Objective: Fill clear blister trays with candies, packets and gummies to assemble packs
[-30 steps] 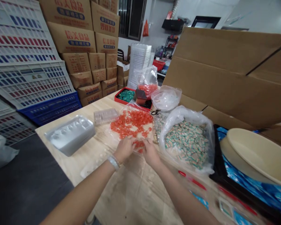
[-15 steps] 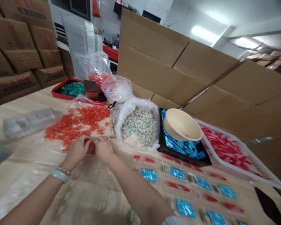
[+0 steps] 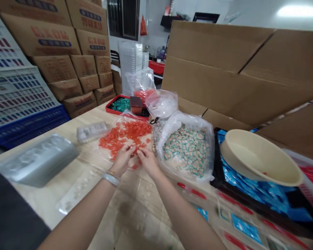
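Observation:
A clear plastic bag (image 3: 125, 133) lies open on the wooden table (image 3: 138, 208), holding a heap of orange-red wrapped candies (image 3: 126, 135). My left hand (image 3: 122, 160) and my right hand (image 3: 148, 161) are close together at the heap's near edge, fingers down among the candies. Whether either hand grips a candy is hidden by the fingers. A few loose candies lie just beyond my right hand. A pale bracelet circles my left wrist.
To the right sit a bag of striped wrapped candies (image 3: 185, 149) and a beige bowl (image 3: 261, 156) on a black tray (image 3: 219, 173) of blue packets. Clear plastic trays (image 3: 90, 132) and a grey moulded tray (image 3: 36, 161) lie left. Cardboard flaps (image 3: 219, 62) rise behind.
The view has swung back left after turning right, bringing the grey tray back in. My hands remain at the near edge of the orange-red candies, with little visible shift.

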Available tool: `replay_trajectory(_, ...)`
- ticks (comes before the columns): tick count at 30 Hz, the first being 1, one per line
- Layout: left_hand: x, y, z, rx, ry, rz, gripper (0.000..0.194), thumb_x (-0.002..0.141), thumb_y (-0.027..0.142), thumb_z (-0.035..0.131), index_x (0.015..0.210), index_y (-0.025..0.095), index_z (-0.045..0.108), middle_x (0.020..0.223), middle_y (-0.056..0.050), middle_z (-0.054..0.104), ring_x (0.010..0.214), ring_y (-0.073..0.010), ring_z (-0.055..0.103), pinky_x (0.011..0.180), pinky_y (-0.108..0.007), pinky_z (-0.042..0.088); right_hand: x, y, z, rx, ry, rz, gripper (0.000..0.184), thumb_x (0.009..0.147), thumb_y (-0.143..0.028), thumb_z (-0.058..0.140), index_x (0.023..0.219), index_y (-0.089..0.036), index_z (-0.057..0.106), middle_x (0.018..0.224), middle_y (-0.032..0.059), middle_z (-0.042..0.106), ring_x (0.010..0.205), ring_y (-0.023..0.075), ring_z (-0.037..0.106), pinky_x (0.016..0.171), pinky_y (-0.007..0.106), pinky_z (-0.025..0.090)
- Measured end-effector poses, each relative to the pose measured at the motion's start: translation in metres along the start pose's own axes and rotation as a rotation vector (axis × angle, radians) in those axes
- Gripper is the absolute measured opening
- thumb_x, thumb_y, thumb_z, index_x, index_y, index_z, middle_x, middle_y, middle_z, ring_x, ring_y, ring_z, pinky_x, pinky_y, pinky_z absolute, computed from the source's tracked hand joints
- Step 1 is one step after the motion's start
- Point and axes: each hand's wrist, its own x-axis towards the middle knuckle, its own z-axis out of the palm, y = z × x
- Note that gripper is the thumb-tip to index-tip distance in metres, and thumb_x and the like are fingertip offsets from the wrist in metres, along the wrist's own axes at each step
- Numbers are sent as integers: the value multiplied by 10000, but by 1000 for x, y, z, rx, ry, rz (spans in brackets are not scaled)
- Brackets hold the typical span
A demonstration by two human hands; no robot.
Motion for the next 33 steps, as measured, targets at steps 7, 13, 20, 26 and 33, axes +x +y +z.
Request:
replay_trajectory(7,-32,-5,6,6,-7,-2,310,613,319,627,851,126,577,685,0,581,530,-87,499,483,-201,396,-25,-4,-10,459,-233,206,291,650,-346,608,872,-179,521,618,-33,561,507,98,527,504,230,413)
replay_trajectory(13,-52,-18,15,-1,92,-7,194,674,298,546,788,141,535,641,20,536,513,-89,481,473,-207,385,-45,-1,-10,166,-75,48,170,642,-292,584,697,-183,465,537,-56,476,460,90,449,464,223,366)
replay_trajectory(20,-57,-18,16,14,151,2,118,689,269,504,717,158,534,517,61,456,422,-68,397,412,-187,300,-64,-33,-26,131,-212,82,165,623,-284,575,603,-181,447,507,-69,382,461,67,310,457,203,245)
replay_trajectory(26,-82,-15,1,-174,-76,-293,201,633,287,579,769,138,574,510,63,452,401,-47,370,403,-175,276,-96,-38,-58,380,-324,327,242,621,-369,624,632,-175,479,528,-50,414,455,64,312,470,219,235)
replay_trajectory(33,-119,-21,11,-329,-297,-523,269,595,341,681,689,105,593,578,28,485,427,-21,348,393,-159,224,-104,0,-45,155,-127,329,240,603,-382,588,583,-168,479,463,-74,371,410,56,279,431,206,218)
